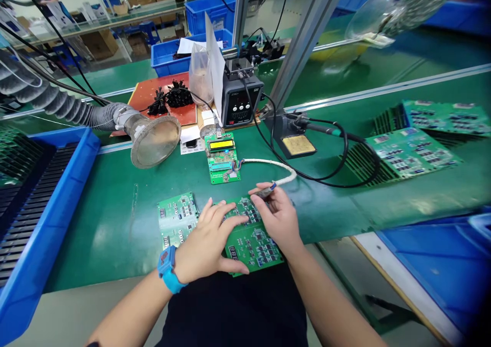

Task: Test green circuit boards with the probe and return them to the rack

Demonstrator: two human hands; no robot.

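Observation:
My left hand (209,245) lies flat with fingers spread on a green circuit board (255,250) at the near edge of the green bench. My right hand (278,216) is closed on a small connector (266,191) at the end of a white cable (268,164), held over the far corner of that board. The cable runs back to a small green tester board with a yellow display (222,158). A second green circuit board (176,219) lies just left of my left hand. A blue watch (169,270) is on my left wrist.
A fume extraction hose and funnel (151,137) reaches in from the left. A soldering station (241,99) and iron stand (297,142) sit behind. Stacks of green boards (414,153) lie at the right. A blue tray (46,219) stands at the left, blue bins behind.

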